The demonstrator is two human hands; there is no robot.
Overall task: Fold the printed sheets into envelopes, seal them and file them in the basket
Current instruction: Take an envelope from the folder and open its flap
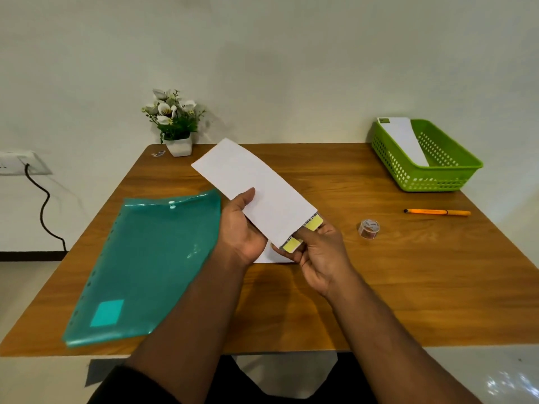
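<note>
Envelope (256, 191): white, held above the middle of the table (408, 272), tilted, its open end toward the near right.
Left hand (242, 228): grips the envelope's near-left edge, thumb pressed on top, fingers hidden beneath.
Right hand (318, 255): at the envelope's open end, fingers pinching the folded sheet (303, 233), whose yellow-marked edge sticks out of the opening.
Basket (437, 173): green, far right on the table, one white envelope (405, 141) leaning inside.
Folder (145, 266): teal plastic, flat at near left.
Tape roll (369, 228): right of the hands.
Pen (437, 212): orange, beyond the tape.
Plant (175, 121): potted, far edge.
</note>
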